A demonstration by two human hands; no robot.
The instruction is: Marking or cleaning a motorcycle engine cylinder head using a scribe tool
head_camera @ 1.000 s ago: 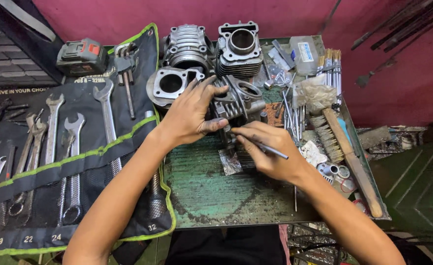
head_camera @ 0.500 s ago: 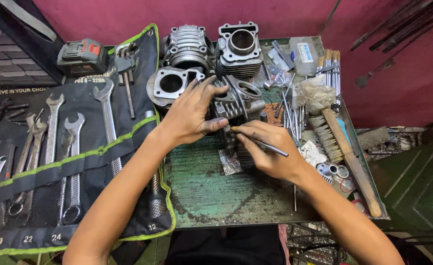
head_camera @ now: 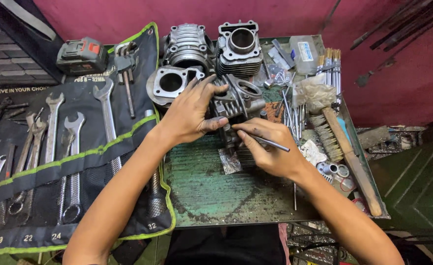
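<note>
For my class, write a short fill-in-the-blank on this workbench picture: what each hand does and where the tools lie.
1. The left hand steadies a finned engine ____ on the green table.
2. The right hand holds a thin metal ____.
3. The spanners sit in a black tool ____ on the left.
4. The wire brush has a ____ handle.

Missing words: cylinder; rod; roll; wooden
</note>
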